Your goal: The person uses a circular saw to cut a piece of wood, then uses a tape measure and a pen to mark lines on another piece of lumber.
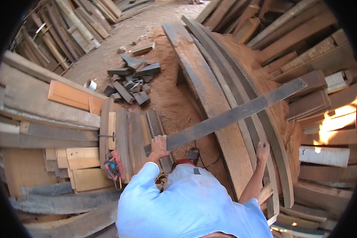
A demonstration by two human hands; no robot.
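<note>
My left hand (159, 145) grips the near end of a long dark grey wooden plank (230, 116) held across the curved timber stack (210, 87); my right hand (262, 150) rests open on a curved board there

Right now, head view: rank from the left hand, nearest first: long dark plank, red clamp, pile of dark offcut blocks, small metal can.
1. Long dark plank, gripped by the left hand.
2. Red clamp, lower left.
3. Pile of dark offcut blocks, ahead on the ground.
4. Small metal can, farther left.
</note>
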